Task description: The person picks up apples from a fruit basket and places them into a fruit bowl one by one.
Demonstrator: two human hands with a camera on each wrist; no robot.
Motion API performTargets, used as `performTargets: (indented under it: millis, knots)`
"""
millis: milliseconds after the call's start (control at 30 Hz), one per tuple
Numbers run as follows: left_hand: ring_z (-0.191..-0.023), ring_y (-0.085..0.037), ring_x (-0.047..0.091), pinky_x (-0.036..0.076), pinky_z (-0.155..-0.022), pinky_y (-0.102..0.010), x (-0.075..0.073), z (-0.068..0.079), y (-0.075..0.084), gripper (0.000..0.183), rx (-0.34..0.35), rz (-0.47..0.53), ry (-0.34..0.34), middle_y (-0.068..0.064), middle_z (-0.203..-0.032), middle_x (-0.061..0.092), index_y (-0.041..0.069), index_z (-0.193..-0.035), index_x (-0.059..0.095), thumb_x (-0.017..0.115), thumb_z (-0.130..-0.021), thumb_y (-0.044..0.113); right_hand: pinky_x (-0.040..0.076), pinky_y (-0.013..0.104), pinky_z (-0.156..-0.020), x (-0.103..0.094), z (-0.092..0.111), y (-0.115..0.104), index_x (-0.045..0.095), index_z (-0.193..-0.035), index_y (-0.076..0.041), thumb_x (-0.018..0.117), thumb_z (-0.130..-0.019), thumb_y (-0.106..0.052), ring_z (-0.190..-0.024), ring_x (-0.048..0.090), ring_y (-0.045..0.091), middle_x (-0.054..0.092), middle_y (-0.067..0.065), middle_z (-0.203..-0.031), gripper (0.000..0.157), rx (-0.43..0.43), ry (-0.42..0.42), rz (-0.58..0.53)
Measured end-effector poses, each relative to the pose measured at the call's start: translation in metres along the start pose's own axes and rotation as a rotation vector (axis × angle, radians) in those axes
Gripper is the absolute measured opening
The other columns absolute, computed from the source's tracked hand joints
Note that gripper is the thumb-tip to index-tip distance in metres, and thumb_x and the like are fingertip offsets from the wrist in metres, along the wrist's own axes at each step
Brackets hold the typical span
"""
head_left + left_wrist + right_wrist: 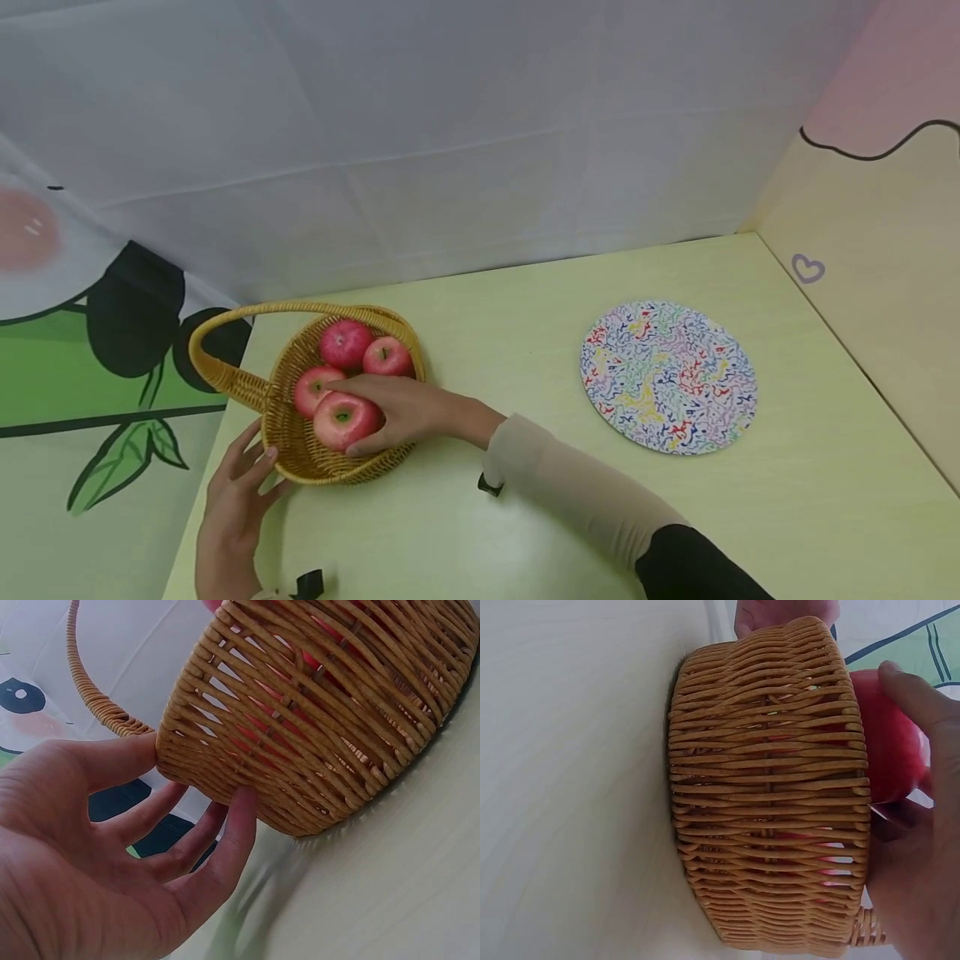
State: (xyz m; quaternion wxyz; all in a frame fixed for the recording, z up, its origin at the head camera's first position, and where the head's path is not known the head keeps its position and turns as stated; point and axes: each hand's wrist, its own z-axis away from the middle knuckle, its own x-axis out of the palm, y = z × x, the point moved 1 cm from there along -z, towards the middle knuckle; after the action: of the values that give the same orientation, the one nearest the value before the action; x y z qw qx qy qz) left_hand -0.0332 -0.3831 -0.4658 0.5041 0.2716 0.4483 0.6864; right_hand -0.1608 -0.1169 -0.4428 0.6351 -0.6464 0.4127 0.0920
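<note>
A round wicker basket (300, 471) with an arched handle stands at the left of the table. Inside it lie several red apples, among them one at the back (347, 343) and a smaller one (387, 357) beside it. Over the basket, my right hand (408, 408) grips the front apple (345, 421), thumb on the near side and fingers across the far side. In the right wrist view this apple (885, 739) shows above the rim. My left hand (234, 500) holds the basket's left side, its fingertips (241, 806) on the woven wall and rim.
A round board (667, 379) with a colourful squiggle pattern lies on the right of the pale table (510, 333). A white cloth wall (480, 192) runs along the back, and a painted panel (885, 275) borders the right side.
</note>
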Motion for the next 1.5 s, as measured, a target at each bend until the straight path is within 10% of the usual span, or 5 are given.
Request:
performTargets:
  millis: [1500]
  knots:
    - [-0.107,0.01,0.063,0.055,-0.077,-0.024,-0.005,0.0,-0.005,0.071,0.043,0.039,-0.051,0.023,-0.131,0.051,0.034,-0.166,0.025,0.062,-0.106,0.024,0.038,0.023,-0.12,-0.021,0.055,-0.01,0.04,-0.16,-0.016,0.08,-0.091,-0.047,-0.151,0.041,0.007,0.046,-0.003,-0.163,0.085,-0.051,0.128,0.06]
